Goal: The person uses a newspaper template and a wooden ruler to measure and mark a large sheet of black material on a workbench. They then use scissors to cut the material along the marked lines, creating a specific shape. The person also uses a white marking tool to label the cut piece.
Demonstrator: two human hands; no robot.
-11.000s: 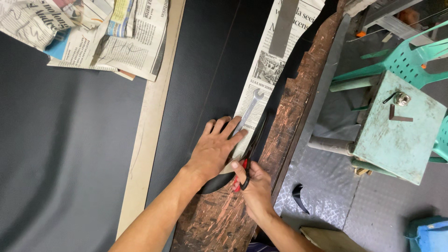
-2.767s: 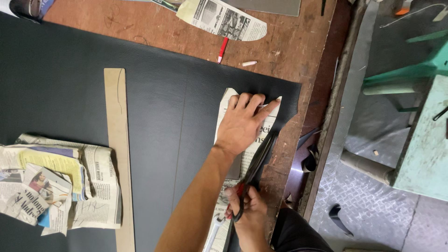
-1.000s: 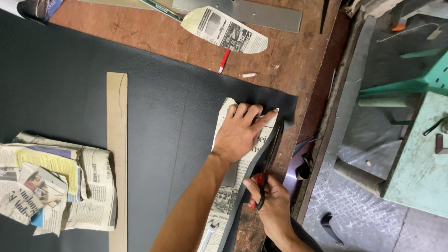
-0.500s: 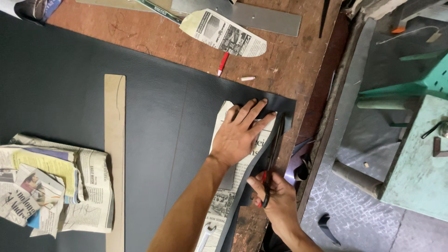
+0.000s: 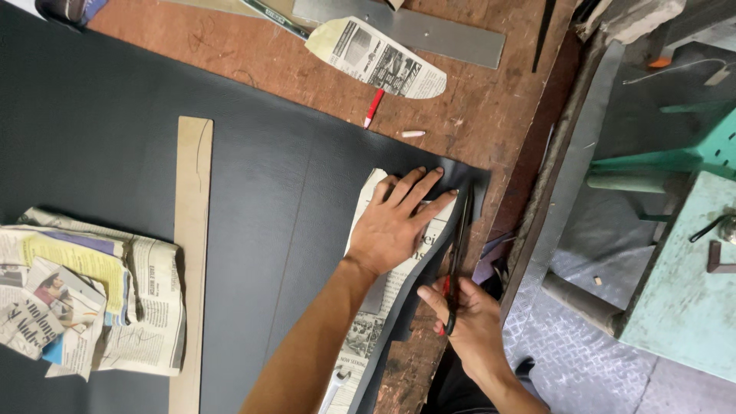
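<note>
The scissors (image 5: 458,253) are running along the right edge of the black sheet (image 5: 268,199), right by the table's edge, with the right hand (image 5: 468,322) clenched around the red handles. The left hand (image 5: 399,222) lies flat, fingers spread, pinning a newspaper pattern (image 5: 368,330) onto the sheet just beside the blades, which look nearly closed, hard to say. Further left there's a wooden ruler (image 5: 192,253) and folded newspapers (image 5: 84,299).
</note>
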